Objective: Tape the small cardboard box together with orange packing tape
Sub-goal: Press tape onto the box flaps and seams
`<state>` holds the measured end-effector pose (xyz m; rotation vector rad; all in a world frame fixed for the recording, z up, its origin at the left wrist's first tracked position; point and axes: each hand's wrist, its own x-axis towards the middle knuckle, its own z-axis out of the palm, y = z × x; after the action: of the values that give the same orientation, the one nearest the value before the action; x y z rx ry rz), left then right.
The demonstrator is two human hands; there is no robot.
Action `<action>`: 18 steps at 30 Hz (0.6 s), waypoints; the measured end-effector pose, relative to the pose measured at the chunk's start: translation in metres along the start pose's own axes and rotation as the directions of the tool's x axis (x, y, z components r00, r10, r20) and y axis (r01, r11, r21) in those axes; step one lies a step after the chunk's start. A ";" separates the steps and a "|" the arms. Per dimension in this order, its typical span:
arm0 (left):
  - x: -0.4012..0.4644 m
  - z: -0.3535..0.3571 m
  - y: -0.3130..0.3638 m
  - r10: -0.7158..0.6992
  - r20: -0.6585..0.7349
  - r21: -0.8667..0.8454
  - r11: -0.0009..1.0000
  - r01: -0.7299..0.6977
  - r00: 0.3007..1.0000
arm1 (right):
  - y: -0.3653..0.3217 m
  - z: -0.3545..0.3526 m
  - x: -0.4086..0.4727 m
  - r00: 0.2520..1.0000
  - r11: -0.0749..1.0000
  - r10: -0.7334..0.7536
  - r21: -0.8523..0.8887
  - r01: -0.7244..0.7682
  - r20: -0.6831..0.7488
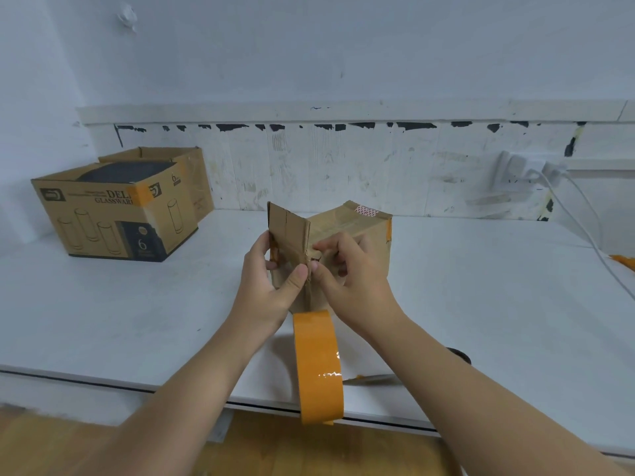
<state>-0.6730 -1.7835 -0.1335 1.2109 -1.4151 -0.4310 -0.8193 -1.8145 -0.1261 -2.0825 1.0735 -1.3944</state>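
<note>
Fingers: the left hand [271,286] pinches a raised flap of the small cardboard box [343,235], thumb in front, fingers curled behind; the right hand [347,273] pinches the box edge just beside that thumb.
Tape: an orange tape roll [319,365] hangs below the two hands, over the near edge of the white table [137,304].
Scissors: a metal blade [371,378] lies on the table just right of the roll, the handle mostly hidden behind the right forearm.
Small box: held above mid-table, one flap upright, orange tape on its right corner.
Far left: a glassware carton [117,214] with orange tape stands near the wall.
Far right: a white plug and cable [536,173] on the wall.
</note>
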 end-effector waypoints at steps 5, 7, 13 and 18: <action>0.000 0.000 0.006 0.001 0.028 0.029 1.000 -0.002 1.000 | -0.004 -0.001 -0.001 1.000 1.000 0.012 -0.009 -0.012 -0.009; -0.002 -0.004 0.009 0.012 0.067 0.042 0.999 -0.015 0.998 | -0.006 -0.002 -0.001 1.000 1.000 0.015 -0.017 -0.015 0.000; -0.009 -0.016 0.019 -0.231 0.079 0.081 0.971 0.225 0.970 | -0.013 -0.013 -0.004 0.997 0.998 0.010 -0.055 -0.006 0.079; -0.045 -0.032 0.034 -0.281 -0.084 0.034 0.958 0.285 0.956 | -0.023 -0.033 -0.004 0.981 0.999 0.047 -0.007 -0.047 0.190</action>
<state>-0.6681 -1.7201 -0.1198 1.4603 -1.1935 -0.5443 -0.8415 -1.7943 -0.0984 -2.1281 1.0391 -1.1455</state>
